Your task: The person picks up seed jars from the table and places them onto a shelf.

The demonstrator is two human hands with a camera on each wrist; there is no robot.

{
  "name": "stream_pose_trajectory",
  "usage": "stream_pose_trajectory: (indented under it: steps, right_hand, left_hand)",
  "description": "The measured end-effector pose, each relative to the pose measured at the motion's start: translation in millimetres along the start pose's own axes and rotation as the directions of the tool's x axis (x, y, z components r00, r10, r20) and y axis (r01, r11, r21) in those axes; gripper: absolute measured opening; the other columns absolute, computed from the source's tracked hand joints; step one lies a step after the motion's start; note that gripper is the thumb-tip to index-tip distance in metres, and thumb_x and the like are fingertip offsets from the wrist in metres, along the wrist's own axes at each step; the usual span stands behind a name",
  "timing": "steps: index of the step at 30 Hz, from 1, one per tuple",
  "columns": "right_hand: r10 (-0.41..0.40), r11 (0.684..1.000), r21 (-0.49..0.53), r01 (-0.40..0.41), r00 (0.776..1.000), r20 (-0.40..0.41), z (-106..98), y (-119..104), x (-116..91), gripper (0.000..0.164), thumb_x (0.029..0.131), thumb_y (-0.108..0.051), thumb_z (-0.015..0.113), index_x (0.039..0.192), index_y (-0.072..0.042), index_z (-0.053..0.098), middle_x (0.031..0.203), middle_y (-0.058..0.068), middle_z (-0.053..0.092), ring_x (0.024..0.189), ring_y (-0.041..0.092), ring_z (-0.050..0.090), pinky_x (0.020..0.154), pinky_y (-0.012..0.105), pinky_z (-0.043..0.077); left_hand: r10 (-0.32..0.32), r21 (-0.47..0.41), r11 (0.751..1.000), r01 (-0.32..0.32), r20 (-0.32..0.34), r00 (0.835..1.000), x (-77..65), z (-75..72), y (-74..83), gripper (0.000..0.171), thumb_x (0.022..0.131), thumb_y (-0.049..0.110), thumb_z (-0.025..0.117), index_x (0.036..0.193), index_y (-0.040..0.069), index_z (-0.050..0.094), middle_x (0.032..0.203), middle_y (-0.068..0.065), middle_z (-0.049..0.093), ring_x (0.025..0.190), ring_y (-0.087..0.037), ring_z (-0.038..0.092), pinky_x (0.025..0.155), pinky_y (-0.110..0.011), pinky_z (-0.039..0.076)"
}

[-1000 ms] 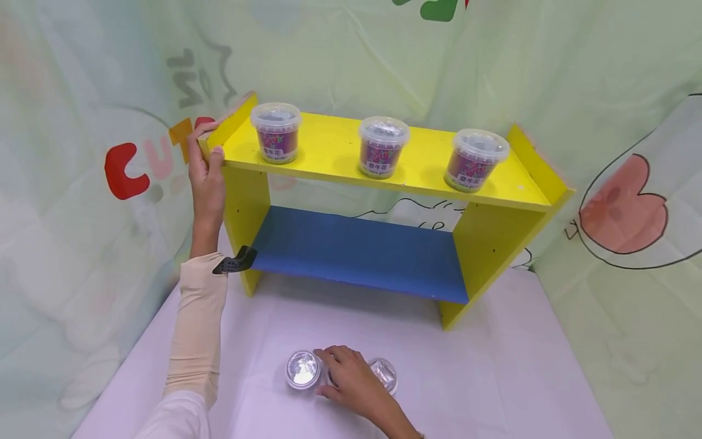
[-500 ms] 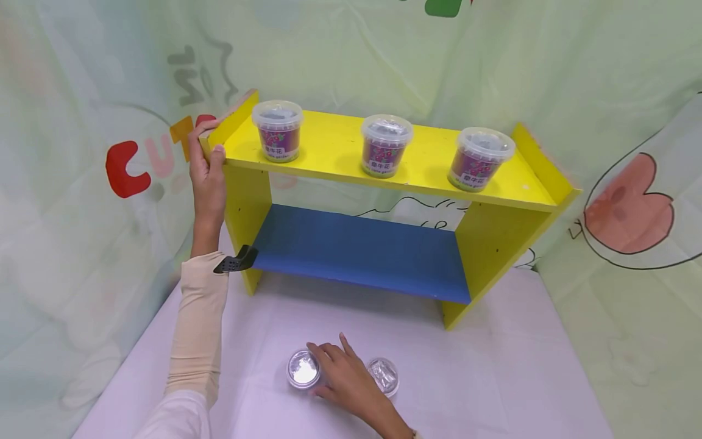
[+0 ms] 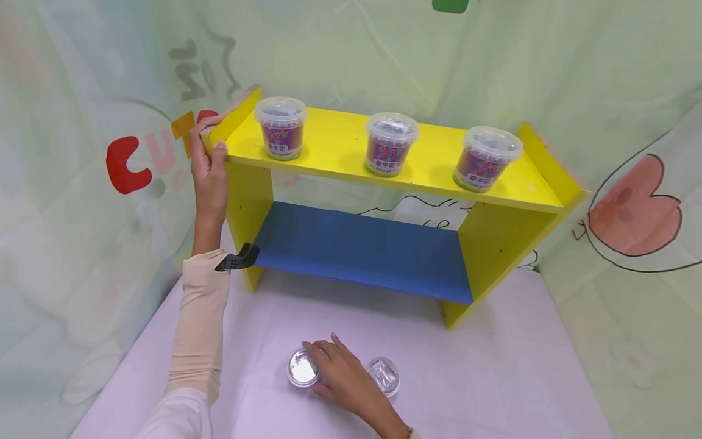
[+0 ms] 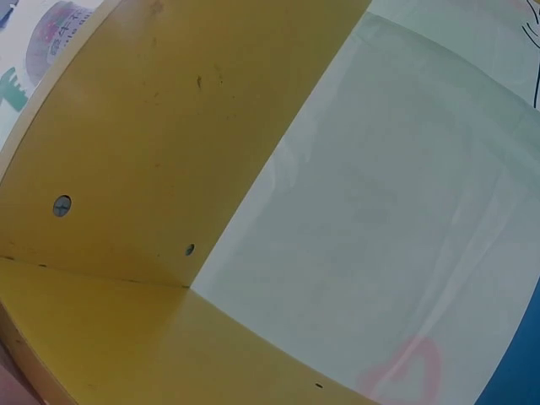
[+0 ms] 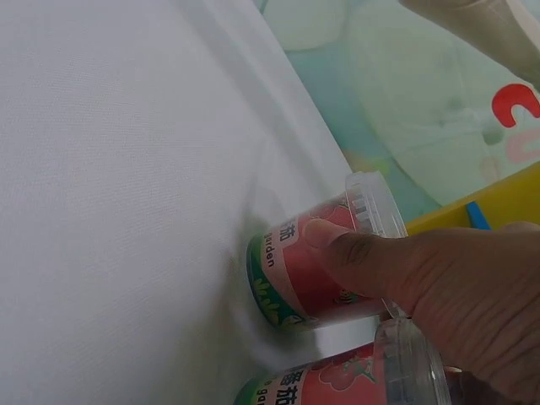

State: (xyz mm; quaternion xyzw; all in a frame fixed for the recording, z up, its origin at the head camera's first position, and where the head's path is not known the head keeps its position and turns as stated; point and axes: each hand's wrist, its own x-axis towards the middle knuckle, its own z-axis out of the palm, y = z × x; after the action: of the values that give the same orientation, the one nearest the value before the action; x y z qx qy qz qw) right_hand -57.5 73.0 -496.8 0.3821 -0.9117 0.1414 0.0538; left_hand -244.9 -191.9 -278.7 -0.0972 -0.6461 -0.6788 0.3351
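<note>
Shifted left since a second ago, the right hand (image 3: 345, 379) grips an upright, silver-topped cup (image 3: 300, 368) on white cloth (image 3: 493, 378); the left hand (image 3: 209, 183) clasps a yellow shelf (image 3: 334, 141). Left wrist: yellow boards (image 4: 177, 143) meet at a corner. Right wrist: the cup's long axis slants, lid toward upper right.

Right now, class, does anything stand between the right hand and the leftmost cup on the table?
Nothing visible does: the right hand is on the leftmost cup, its thumb against the side. A second red-labelled cup stands close beside, not in between.
</note>
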Motion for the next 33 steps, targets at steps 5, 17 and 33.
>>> stream_pose_trajectory:
  steps: [5, 17, 33]
  right_hand:
    - [-0.020, 1.000, 0.020, 0.021, 1.000, -0.012, 3, 1, 0, 0.084, 0.067, -0.035, 0.086, 0.138, -0.011, 0.049, 0.125, 0.003, 0.062, 0.119, 0.017, 0.059, 0.114, 0.043, 0.036]
    - [-0.020, 0.999, 0.045, 0.020, 1.000, -0.003, 6, 1, 0, 0.082, 0.070, -0.036, 0.085, 0.139, -0.013, 0.048, 0.126, 0.002, 0.061, 0.120, 0.017, 0.058, 0.114, 0.044, 0.036]
    - [-0.022, 0.998, 0.065, 0.021, 1.000, 0.006, 8, 5, -1, 0.079, 0.072, -0.036, 0.083, 0.139, -0.011, 0.049, 0.125, 0.003, 0.061, 0.120, 0.016, 0.057, 0.113, 0.044, 0.036]
  left_hand:
    - [-0.017, -0.020, 1.000, 0.017, -0.002, 1.000, -4.4, 3.4, 13.1, 0.040, 0.095, 0.009, 0.042, 0.133, 0.020, 0.046, 0.130, 0.000, 0.048, 0.093, -0.014, 0.052, 0.087, -0.020, 0.048]
    - [0.000, -0.052, 0.999, 0.000, 0.003, 1.000, -8.0, 6.1, 21.3, 0.040, 0.095, 0.008, 0.041, 0.134, 0.017, 0.046, 0.129, -0.002, 0.048, 0.096, -0.015, 0.051, 0.087, -0.020, 0.048]
    - [0.004, -0.094, 0.996, -0.003, 0.014, 1.000, -8.9, 5.6, 18.4, 0.039, 0.095, 0.006, 0.039, 0.133, 0.016, 0.045, 0.135, -0.001, 0.046, 0.103, -0.018, 0.051, 0.089, -0.021, 0.048]
